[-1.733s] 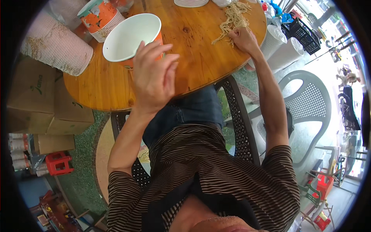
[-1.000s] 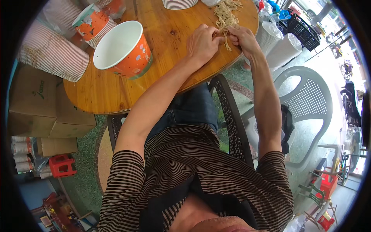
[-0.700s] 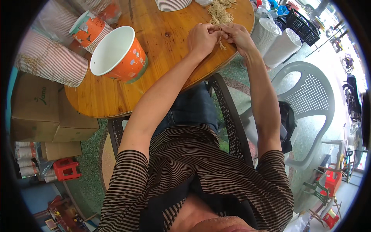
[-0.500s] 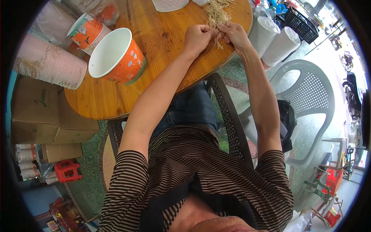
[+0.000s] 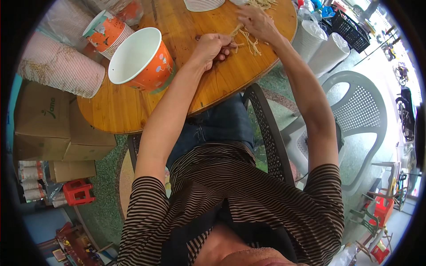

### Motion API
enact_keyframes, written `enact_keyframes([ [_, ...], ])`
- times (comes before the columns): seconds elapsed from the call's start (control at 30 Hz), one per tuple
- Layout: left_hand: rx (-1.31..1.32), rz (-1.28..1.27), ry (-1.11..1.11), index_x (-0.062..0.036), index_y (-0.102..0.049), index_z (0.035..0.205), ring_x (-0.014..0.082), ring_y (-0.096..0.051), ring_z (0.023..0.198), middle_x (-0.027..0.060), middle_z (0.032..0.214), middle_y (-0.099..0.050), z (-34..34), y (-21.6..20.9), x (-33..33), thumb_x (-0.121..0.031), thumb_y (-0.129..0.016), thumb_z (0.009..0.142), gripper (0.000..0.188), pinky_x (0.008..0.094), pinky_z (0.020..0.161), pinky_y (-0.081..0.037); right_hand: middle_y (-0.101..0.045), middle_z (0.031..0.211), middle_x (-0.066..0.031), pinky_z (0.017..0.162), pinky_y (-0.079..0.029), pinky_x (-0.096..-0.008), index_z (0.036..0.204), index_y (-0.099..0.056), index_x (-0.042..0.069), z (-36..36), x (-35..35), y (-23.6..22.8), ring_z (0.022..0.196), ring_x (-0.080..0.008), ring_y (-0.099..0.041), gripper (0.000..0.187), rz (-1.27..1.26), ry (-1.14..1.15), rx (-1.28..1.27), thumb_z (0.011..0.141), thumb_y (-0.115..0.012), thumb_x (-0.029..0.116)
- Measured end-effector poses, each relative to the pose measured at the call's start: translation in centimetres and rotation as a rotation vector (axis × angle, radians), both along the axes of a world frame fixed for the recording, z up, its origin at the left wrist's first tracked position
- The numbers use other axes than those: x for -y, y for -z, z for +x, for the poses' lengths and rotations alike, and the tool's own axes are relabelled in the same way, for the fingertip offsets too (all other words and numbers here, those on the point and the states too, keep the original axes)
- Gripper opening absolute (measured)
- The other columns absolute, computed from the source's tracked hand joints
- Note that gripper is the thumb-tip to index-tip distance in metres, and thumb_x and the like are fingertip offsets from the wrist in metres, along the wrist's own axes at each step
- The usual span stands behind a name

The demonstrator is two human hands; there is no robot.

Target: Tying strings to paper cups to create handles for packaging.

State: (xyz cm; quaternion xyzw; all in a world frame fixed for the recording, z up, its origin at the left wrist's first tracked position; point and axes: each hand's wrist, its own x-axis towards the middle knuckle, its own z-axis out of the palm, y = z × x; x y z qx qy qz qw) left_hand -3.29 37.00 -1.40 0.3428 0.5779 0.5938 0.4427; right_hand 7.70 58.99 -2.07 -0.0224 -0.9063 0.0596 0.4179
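Note:
Above the round wooden table (image 5: pixel 120 113), my left hand (image 5: pixel 208 49) is closed, and a few pale yellow strands (image 5: pixel 235 40) stick out from between its thumb and fingers. My right hand (image 5: pixel 257 23) is farther away and to the right, its fingers smeared by motion near the pile of pale yellow strands (image 5: pixel 265 3) at the table's far edge. More loose strands (image 5: pixel 253 43) lie on the wood just below that hand. Exactly what the strands are, I cannot tell.
At the left stand a large orange and white paper bucket (image 5: pixel 137 60), a smaller orange stack of buckets (image 5: pixel 106 33) and a long stack of paper bowls (image 5: pixel 62 64). A white striped bowl (image 5: pixel 204 4) sits at the far edge. A grey plastic chair (image 5: pixel 355 111) stands at the right.
My hands were together at the strands and are now apart. The left has moved left and nearer, with strands in it; the right has moved up toward the pile. Loose strands now show between them.

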Motion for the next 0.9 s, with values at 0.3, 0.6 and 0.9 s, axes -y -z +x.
enact_keyframes([
  [0.3, -0.129, -0.071, 0.146, 0.0024, -0.070, 0.101, 0.0058, -0.057, 0.068, 0.0039, 0.085, -0.068, -0.7, -0.6, 4.9, -0.018, -0.064, 0.103, 0.022, 0.0200, 0.054, -0.043, -0.071, 0.128, -0.0141, 0.108, -0.049, -0.0438, 0.120, -0.072, 0.004, -1.8, -3.2, 4.6, 0.122, -0.0328, -0.064, 0.036, -0.036, 0.034, 0.072, 0.105, -0.056, 0.033],
  [0.6, -0.094, -0.215, 0.377, -0.0017, -0.067, 0.092, 0.0094, -0.066, 0.070, 0.0089, 0.090, -0.075, 3.0, -4.0, 22.6, -0.019, -0.065, 0.102, 0.020, 0.0236, 0.055, -0.049, -0.072, 0.124, -0.0155, 0.101, -0.052, -0.0437, 0.121, -0.073, 0.006, -1.5, -3.5, 4.5, 0.118, -0.0336, -0.066, 0.037, -0.134, 0.038, 0.102, 0.103, -0.058, 0.035],
  [0.9, -0.239, -0.318, 0.246, -0.0016, -0.067, 0.095, 0.0091, -0.068, 0.071, 0.0057, 0.086, -0.075, 2.8, -6.3, 32.9, -0.011, -0.064, 0.102, 0.012, 0.0228, 0.056, -0.051, -0.078, 0.102, -0.0129, 0.084, -0.057, -0.0398, 0.119, -0.075, 0.012, -0.2, -2.1, -0.1, 0.093, -0.0283, -0.075, 0.033, -0.352, 0.073, 0.213, 0.101, -0.062, 0.036],
])
